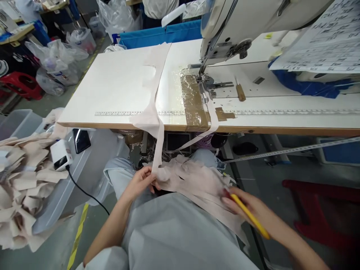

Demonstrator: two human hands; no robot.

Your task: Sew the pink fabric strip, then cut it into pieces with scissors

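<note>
Pale pink fabric pieces [197, 180] lie in a heap on my lap, below the table's front edge. My left hand [140, 182] pinches the end of one long pink strip [153, 120], which runs up over the table edge onto the white table top [112, 86]. My right hand [244, 208] rests on the right side of the heap and holds a yellow tool [250, 217]; it is blurred. A second thin strip [197, 138] hangs from the table near the needle area of the white sewing machine [225, 37].
A pile of cut pink pieces [19, 180] fills a grey bin [50, 202] at my left, with a white charger and phone [60, 155] on it. Brown tape [194, 103] covers the table by the needle. A red stool [317, 210] stands right. Bagged goods [59, 60] and other people sit beyond.
</note>
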